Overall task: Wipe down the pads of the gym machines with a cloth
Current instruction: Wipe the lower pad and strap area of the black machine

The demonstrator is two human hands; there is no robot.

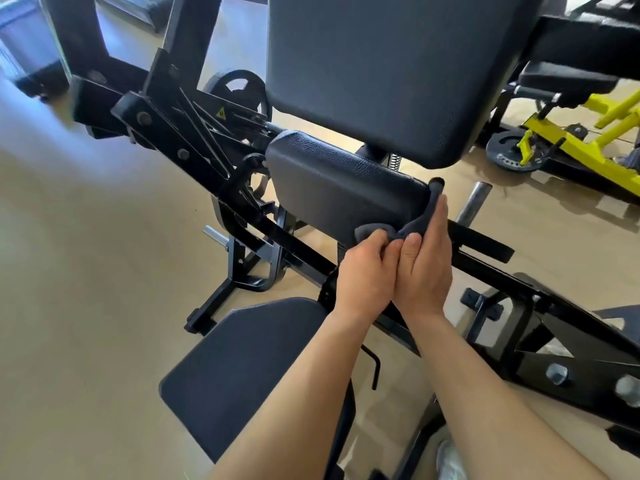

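Observation:
A dark grey cloth [408,226] is pressed against the near right corner of the small black pad [332,188] in the middle of the machine. My left hand [363,275] pinches the cloth's lower edge. My right hand [427,261] lies flat over the cloth along the pad's right end, fingers pointing up. The two hands touch each other. A large black back pad [391,71] stands above it, and a black seat pad [242,368] lies below my forearms.
The black steel frame [194,140] runs diagonally from upper left to lower right, with a weight plate [239,91] and chrome pegs [474,202]. A yellow machine [581,147] stands at the right. The floor [86,289] is tan and glossy.

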